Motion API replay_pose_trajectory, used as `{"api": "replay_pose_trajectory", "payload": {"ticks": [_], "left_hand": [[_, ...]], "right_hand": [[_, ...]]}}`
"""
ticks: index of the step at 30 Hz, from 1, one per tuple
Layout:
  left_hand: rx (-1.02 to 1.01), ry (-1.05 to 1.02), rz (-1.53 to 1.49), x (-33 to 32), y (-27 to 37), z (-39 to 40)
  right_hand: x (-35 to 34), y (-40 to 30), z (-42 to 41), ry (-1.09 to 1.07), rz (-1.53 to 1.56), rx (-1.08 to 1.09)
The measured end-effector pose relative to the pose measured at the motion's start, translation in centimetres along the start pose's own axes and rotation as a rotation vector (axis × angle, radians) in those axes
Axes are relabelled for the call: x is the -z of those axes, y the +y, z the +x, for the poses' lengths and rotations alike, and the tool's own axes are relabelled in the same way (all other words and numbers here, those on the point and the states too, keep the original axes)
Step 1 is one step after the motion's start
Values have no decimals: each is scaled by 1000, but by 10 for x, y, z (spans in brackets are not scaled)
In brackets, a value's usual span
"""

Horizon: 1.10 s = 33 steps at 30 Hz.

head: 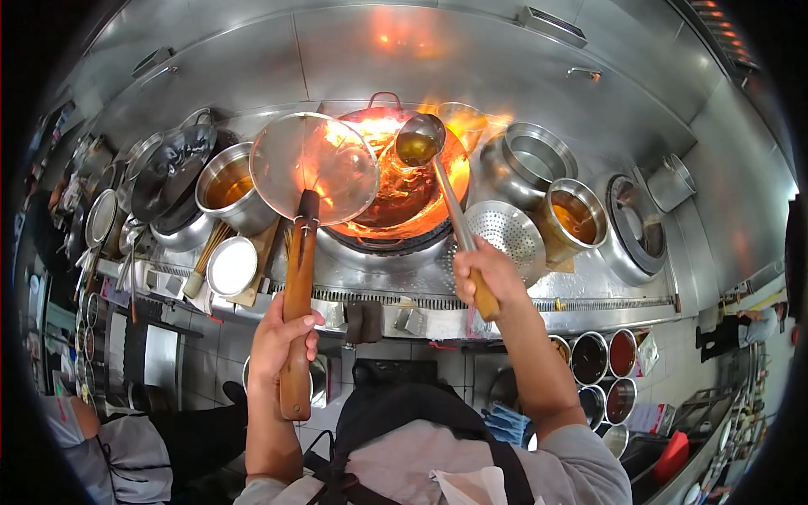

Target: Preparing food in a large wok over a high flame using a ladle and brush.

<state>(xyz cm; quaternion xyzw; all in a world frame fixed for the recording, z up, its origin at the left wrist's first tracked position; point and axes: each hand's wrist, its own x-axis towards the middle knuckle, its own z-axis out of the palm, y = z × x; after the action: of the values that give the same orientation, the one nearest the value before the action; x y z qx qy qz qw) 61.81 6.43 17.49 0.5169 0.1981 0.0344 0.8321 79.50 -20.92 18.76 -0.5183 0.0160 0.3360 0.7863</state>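
Flames fill the far side of a large two-handled wok (404, 208), which sits on the middle burner with dark liquid in it. My left hand (285, 334) grips the wooden handle of a round wire-mesh skimmer (297, 161). The mesh hangs over the wok's left side, and I see nothing lying on it. My right hand (489, 274) is closed around the wooden grip of a long steel ladle (421, 140). Its bowl is above the wok and holds some yellowish liquid.
Right of the wok are a perforated strainer (505, 237), a steel pot of oil (574, 214) and a wide pot (540, 154). To the left stand another oil pot (228, 183), a white-filled bowl (232, 266) and a black wok (173, 170). A co-worker (145, 442) is at lower left.
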Motion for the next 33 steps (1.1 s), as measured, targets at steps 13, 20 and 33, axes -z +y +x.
{"api": "replay_pose_trajectory", "payload": {"ticks": [13,20,33], "left_hand": [[91,-78,19,-2,-7,24],[91,-99,24,-10,-13,34],[74,-60,8,-8,-9,30]], "right_hand": [[131,-5,-106,677,-1022,204],[209,-11,-102,889,-992,220],[156,-48,-95,-15,891,342]]}}
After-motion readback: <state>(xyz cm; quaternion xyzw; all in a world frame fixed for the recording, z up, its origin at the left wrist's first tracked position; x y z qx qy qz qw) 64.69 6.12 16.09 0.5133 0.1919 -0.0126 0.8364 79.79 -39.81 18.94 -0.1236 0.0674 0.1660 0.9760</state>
